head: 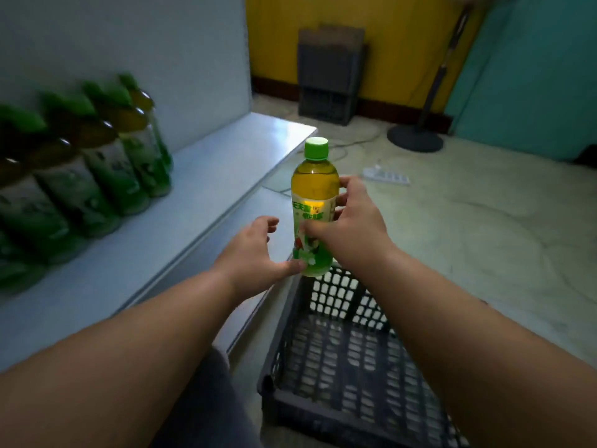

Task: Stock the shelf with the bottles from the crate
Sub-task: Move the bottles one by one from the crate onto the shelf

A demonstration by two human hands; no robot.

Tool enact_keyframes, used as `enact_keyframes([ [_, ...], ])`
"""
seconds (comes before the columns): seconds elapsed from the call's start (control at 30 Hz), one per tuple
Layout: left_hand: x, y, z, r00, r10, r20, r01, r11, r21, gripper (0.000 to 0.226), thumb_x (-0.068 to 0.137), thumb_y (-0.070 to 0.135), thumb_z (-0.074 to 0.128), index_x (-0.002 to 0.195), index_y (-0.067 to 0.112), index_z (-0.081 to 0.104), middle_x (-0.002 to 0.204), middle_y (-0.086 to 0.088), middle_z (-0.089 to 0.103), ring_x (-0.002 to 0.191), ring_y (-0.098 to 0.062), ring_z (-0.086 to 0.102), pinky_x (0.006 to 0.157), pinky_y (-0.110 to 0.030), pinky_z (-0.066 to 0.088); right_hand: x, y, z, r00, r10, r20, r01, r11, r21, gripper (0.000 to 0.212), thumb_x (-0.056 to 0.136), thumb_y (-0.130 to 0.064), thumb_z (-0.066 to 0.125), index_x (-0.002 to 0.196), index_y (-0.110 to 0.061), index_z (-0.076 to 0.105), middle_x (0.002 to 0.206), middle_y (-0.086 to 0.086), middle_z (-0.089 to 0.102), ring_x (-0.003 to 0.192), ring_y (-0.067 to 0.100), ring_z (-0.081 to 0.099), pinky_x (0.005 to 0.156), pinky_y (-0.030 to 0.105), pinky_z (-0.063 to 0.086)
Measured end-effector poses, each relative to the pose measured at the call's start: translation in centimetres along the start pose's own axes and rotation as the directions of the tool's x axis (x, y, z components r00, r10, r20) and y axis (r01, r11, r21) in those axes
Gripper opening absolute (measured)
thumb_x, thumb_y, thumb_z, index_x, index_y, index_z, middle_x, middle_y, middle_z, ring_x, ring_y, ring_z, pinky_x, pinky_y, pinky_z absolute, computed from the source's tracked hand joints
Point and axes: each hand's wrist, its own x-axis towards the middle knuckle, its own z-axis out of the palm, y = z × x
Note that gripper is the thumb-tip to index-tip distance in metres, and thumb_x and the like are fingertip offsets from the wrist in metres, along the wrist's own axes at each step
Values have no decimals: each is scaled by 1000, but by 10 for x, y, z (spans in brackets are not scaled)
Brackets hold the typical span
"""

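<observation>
The step in hand looks like the carry from crate to shelf. The right hand [352,221] is the working grip: its fingers are wrapped around the middle of one bottle [315,202], thumb on the near side of the label, holding it upright in the air just above the far rim of the crate [326,360]. The left hand [255,250] sits just left of that grip and a little lower, fingers spread and curled but closed on nothing; its thumb touches the bottle's base, so it seems to be steadying it or getting ready to take it over.

The next move calls for a swing to the left of the grip, across to the shelf [181,202], and setting the bottle down upright on the bare white board beside the row of bottles [106,163] already there. The free space lies between the grip and that row, so there is little to avoid beyond knocking the nearest standing bottle.

Counted: one bottle in the grip, with a green cap. On the shelf, well left of the grip, roughly six or seven bottles stand in a line, though blur and the frame edge make the exact number uncertain. One crate below the grip, with no bottles visible in the part shown. One shelf.
</observation>
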Motion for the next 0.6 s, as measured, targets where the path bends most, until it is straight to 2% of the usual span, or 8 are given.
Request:
enact_keyframes([
  [0.2, 11, -33, -88, 990, 4, -144, 1, 999, 34, 91, 68, 54, 84, 143, 26, 41, 140, 4, 50, 124, -16, 50, 98, -41, 50, 22, -79, 69, 993, -114, 40, 107, 983, 148, 65, 69, -22, 90, 119, -29, 48, 103, -6, 66, 90, 12, 69, 79, 41, 62],
  [0.3, 26, -59, -112, 986, -14, -166, 21, 999, 42, 91, 66, 58, 83, 141, 28, 41, 140, 5, 50, 125, -16, 49, 100, -42, 49, 39, -98, 100, 982, -179, 58, 170, 976, 137, 69, 69, -27, 90, 121, -29, 47, 102, -11, 63, 88, 7, 67, 76, 33, 61],
  [0.4, 47, -88, -123, 984, -55, -170, 64, 997, 49, 101, 63, 64, 81, 146, 28, 36, 147, 5, 45, 130, -16, 45, 105, -43, 45, 61, -104, 125, 974, -215, 70, 207, 972, 107, 65, 71, -29, 89, 116, -35, 43, 98, -19, 59, 86, 1, 62, 72, 25, 58],
  [0.5, 69, -117, -120, 977, -106, -187, 134, 981, 143, 110, 65, 67, 79, 152, 23, 28, 156, 0, 35, 140, -20, 36, 112, -39, 35, 90, -97, 149, 973, -221, 68, 215, 973, 84, 63, 73, -30, 87, 114, -38, 41, 98, -19, 59, 89, 4, 63, 78, 36, 59],
  [0.6, 86, -141, -108, 972, -161, -171, 201, 948, 247, 108, 70, 68, 73, 154, 23, 23, 159, -2, 28, 143, -23, 29, 114, -41, 31, 118, -87, 173, 975, -202, 88, 197, 978, 64, 63, 73, -30, 87, 114, -39, 40, 99, -17, 61, 93, 13, 65, 83, 45, 59],
])
